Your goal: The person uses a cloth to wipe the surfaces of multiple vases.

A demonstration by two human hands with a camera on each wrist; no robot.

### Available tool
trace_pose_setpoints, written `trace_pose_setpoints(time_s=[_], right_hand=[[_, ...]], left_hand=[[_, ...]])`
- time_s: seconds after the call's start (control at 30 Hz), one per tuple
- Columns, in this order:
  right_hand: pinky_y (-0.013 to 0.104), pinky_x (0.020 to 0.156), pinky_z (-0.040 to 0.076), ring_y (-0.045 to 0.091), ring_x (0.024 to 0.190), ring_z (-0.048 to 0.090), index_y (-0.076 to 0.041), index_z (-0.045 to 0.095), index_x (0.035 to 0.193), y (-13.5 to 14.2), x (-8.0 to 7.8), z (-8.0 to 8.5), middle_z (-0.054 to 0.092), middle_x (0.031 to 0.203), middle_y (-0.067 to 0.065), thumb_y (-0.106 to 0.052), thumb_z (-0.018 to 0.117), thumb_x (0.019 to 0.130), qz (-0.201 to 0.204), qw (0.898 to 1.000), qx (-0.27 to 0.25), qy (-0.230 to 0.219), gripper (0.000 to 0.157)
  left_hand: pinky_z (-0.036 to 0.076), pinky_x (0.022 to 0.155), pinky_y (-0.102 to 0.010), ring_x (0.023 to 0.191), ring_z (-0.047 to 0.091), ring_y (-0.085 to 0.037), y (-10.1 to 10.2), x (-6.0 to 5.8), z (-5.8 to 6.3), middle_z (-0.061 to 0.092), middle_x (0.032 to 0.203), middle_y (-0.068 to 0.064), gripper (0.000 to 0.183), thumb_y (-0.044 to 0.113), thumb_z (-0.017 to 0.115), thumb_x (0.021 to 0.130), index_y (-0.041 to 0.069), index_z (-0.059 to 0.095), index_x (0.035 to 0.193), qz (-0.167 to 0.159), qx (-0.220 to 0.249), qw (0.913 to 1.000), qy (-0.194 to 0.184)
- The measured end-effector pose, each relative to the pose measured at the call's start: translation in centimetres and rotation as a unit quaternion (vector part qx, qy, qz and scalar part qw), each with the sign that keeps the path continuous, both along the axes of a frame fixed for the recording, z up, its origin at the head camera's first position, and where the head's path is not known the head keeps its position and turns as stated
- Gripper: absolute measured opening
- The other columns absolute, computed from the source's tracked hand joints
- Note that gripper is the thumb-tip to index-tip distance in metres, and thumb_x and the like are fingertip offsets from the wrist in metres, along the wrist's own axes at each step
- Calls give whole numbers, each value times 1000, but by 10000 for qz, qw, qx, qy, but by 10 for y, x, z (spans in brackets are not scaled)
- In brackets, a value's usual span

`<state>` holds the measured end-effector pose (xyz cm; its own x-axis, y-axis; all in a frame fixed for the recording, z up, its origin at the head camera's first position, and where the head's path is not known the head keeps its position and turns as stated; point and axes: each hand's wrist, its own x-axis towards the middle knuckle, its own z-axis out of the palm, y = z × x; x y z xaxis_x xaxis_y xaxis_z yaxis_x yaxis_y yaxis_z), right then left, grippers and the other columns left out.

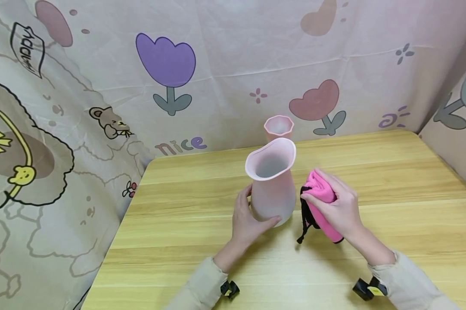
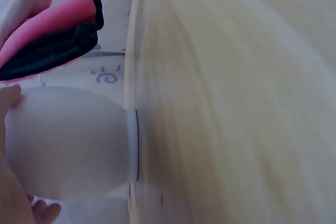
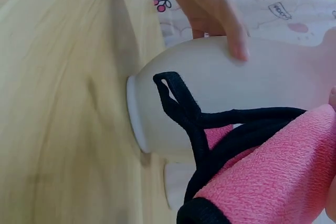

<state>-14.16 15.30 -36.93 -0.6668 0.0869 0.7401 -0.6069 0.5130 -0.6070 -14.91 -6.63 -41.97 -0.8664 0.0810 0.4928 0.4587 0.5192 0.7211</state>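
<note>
A pale pink-and-white vase [image 1: 273,193] with a wavy flared rim stands upright on the table. My left hand [image 1: 250,219] grips its lower body from the left, thumb across the front and fingers round the far side. To the right of the vase, my right hand [image 1: 339,204] holds a folded bright pink towel [image 1: 321,189] with black edging and a black hanging loop [image 3: 176,95]. In the right wrist view the towel [image 3: 278,177] shows a fluffy texture, and its loop hangs in front of the vase [image 3: 220,82].
Behind the vase stands a smaller pink vase [image 1: 278,125] with a faceted rim, its body partly hidden. The wooden table [image 1: 178,206] meets a patterned cloth backdrop [image 1: 233,56] at the back and left. A black device [image 1: 368,289] is strapped at the right wrist.
</note>
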Motion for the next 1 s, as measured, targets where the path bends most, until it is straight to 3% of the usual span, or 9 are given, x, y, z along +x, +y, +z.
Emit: trace_pose_setpoints(time_s=[0.13, 0.5, 1.0], right_hand=[[5, 78, 43, -9, 95, 53, -2, 63, 113, 2, 1, -3, 65, 102, 15, 3, 86, 48, -25, 10000, 44, 26, 69], [5, 79, 42, -10, 97, 51, -2, 62, 115, 7, 4, -6, 64, 104, 16, 3, 85, 50, -21, 9999, 146, -42, 70], [4, 79, 42, -10, 96, 51, -1, 62, 114, 13, 5, -9, 65, 102, 17, 0, 85, 51, -56, 9995, 293, 59, 67]], left_hand=[[50, 79, -31, 104, 50, -14, 4, 3, 2, 50, 120, 1, 92, 43, 83, 55, 16, 39, 131, 296, -1, 9995, -97], [51, 75, -30, 102, 52, -15, 0, 0, 4, 53, 118, -1, 90, 36, 86, 52, 11, 43, 128, 280, 263, 9993, 5], [50, 76, -34, 100, 51, -16, -24, -18, 6, 54, 115, -2, 89, 35, 86, 52, 10, 44, 127, 685, 408, 9966, -214]])
